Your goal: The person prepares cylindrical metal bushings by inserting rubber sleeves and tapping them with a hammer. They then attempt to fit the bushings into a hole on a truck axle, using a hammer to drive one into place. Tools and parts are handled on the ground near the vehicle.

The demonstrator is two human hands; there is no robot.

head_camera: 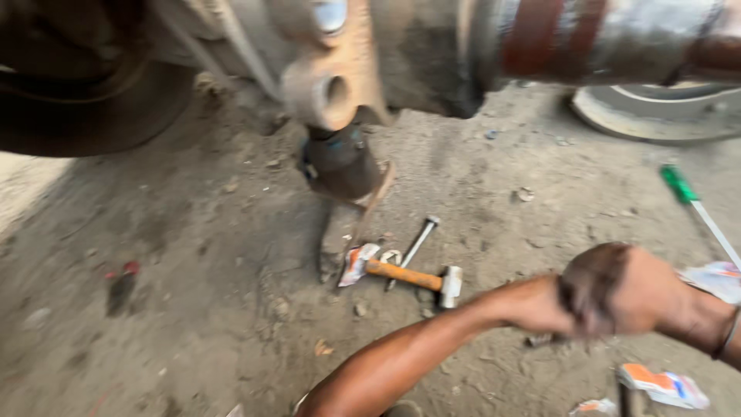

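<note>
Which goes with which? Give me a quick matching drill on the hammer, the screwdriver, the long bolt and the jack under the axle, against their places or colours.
Things:
1. hammer
2. screwdriver
3. long bolt
4. jack

Descriptions:
A. green handle, far right on the ground
B. dark, standing beneath the rusty axle part
C. orange handle, lying mid-ground
D. thin grey metal, just behind the hammer

Pairs: 1-C, 2-A, 3-D, 4-B

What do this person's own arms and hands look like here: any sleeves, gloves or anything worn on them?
Both arms are bare, with no sleeves in view and no gloves. The right hand looks smeared with dark grime across its back. A thin dark band circles the right wrist. The left hand is motion-blurred, so finer detail on it cannot be made out.
</note>
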